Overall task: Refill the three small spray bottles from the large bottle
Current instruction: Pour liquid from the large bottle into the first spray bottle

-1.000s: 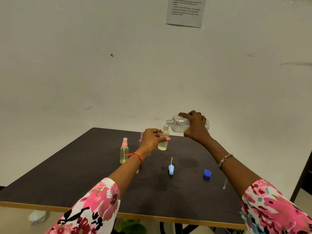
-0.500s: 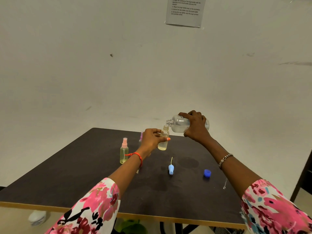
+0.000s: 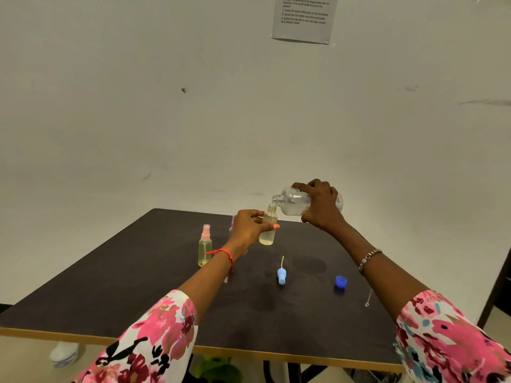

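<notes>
My left hand (image 3: 247,228) grips a small clear bottle (image 3: 267,228), uncapped and held above the dark table (image 3: 138,286), with pale liquid at its bottom. My right hand (image 3: 320,207) holds the large clear bottle (image 3: 293,201) tipped on its side, its open neck touching the small bottle's mouth. A small bottle with a pink spray cap (image 3: 205,246) stands upright to the left. Another small bottle with a purple top (image 3: 232,224) is mostly hidden behind my left hand. A light blue spray cap with its tube (image 3: 281,273) lies on the table.
A dark blue cap (image 3: 341,281) lies right of the spray cap. A thin metal pin (image 3: 368,298) rests near the table's right edge. A darker damp patch (image 3: 308,265) marks the table's middle. A printed sheet (image 3: 304,17) hangs on the wall.
</notes>
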